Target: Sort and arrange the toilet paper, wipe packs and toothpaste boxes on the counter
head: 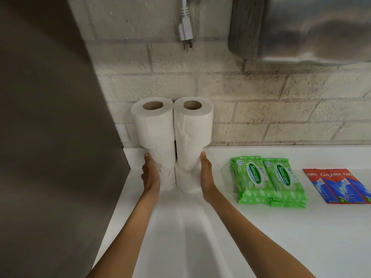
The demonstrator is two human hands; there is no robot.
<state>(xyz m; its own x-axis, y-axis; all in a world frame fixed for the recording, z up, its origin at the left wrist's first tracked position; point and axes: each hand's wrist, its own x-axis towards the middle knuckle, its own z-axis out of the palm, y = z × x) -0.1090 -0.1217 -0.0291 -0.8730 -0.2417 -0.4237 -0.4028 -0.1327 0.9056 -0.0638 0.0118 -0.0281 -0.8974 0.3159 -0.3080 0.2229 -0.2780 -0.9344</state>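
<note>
the left stack (154, 135) and right stack (193, 133) of toilet paper were pressed from both sides.
the left hand (150, 174) and right hand (206, 175) were laid flat, fingers straight and uncurled, against the outer sides. the stacks were stood touching by the wall (251, 97) on the counter (261, 237); wipe packs (268, 182) and toothpaste boxes (339, 186) were laid rightward.

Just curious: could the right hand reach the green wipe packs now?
Probably yes: the right hand only presses the toilet paper stack, and bare counter lies between it and the wipe packs.
</note>
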